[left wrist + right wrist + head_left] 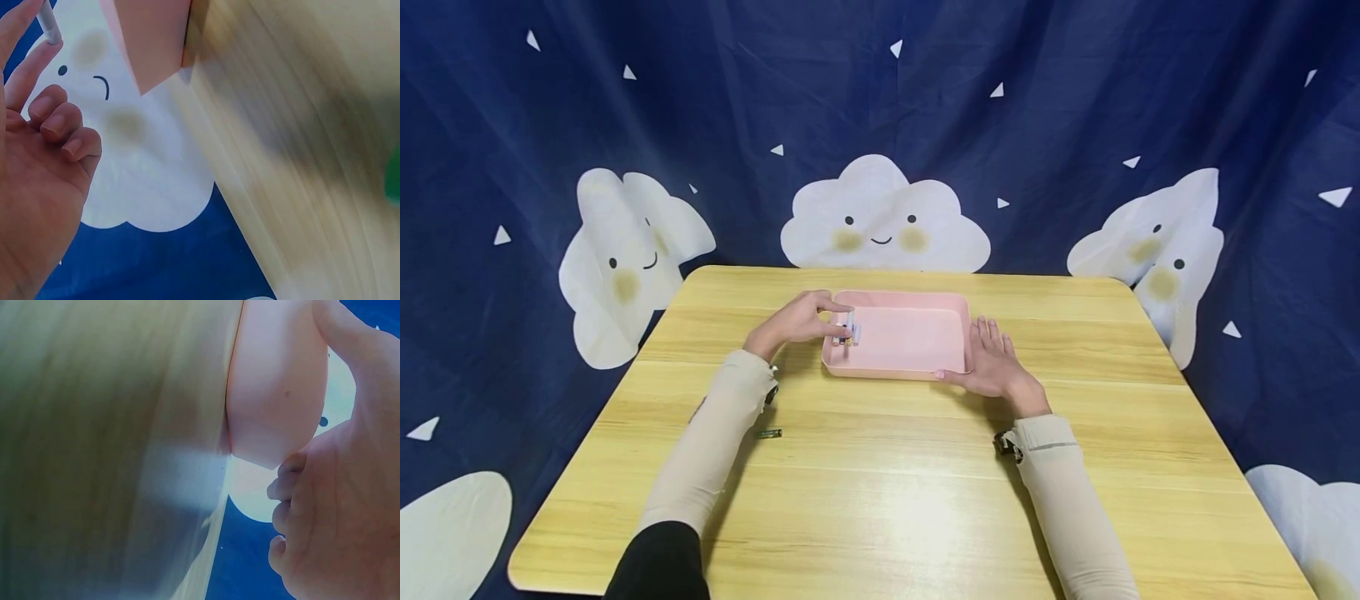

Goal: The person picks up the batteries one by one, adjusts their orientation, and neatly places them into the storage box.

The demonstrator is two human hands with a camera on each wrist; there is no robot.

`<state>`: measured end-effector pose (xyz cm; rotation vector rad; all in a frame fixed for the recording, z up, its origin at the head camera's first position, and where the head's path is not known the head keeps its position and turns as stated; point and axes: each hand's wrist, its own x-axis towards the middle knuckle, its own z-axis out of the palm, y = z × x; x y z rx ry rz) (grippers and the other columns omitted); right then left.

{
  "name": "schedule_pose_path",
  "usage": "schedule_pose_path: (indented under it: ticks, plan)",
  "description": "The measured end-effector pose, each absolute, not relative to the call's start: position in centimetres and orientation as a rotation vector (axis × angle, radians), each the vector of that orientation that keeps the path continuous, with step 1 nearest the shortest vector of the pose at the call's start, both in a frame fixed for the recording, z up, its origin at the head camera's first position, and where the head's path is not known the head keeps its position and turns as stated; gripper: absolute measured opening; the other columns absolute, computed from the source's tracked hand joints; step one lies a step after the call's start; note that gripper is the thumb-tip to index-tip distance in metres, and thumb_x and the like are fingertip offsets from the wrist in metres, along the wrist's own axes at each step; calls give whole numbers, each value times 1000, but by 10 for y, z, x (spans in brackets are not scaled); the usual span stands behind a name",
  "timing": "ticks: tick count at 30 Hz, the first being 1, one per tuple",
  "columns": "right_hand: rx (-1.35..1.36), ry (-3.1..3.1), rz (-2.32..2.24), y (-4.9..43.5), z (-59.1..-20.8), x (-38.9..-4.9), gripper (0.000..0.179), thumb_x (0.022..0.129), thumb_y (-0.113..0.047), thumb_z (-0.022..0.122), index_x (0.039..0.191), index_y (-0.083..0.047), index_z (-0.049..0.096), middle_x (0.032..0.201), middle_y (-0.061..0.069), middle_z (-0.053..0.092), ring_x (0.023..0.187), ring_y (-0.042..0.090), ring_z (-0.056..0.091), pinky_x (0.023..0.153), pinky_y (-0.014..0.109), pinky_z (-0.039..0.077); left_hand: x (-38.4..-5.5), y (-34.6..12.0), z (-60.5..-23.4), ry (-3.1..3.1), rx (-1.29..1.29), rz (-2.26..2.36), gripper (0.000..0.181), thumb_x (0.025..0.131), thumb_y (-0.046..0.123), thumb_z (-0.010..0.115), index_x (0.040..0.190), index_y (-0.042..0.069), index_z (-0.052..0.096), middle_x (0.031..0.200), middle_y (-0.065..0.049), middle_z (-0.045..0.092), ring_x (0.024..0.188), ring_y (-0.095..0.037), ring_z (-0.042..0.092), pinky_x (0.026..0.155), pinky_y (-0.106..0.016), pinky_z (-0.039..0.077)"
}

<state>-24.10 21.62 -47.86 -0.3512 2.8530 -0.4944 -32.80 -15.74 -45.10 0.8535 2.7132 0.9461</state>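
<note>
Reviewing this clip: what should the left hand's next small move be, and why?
Probably to set down and release the white cylinder beside the small items in the pink tray: the left hand pinches it at the tray's left end, and the right hand rests against the right end, which may steady the tray.

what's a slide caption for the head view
Left hand holding a white cylinder at the left end of a pink tray, right hand at its right end, battery on the wood-grain table
</note>
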Motion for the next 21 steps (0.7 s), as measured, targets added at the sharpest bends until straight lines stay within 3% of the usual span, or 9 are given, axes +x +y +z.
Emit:
schedule_pose_path:
  ticks: [2,12,21]
  plan:
    - [-354,2853,-494,216,-479,-241,128,89,-78,56,161,10,0,171,28,-6,160,46,-6,128,62,-1,-330,-155,-453,2692,882,957,59,85,36,85,135,10,69,90,-24,46,79,-23,37,72,-34,34]
    - [-351,2846,-505,217,-479,-240,127,89,-78,56,162,10,-1,171,27,-7,160,46,-7,128,62,-1,-337,-140,-464,2692,948,850,56,87,31,84,134,5,68,93,-23,54,78,-21,41,74,-32,37]
    - [-356,2850,-488,217,-481,-243,129,88,-81,54,161,10,-1,171,28,-6,160,47,-6,128,62,0,-338,-132,-474,2739,899,751,54,84,33,87,129,7,72,85,-7,43,75,-20,39,71,-31,36]
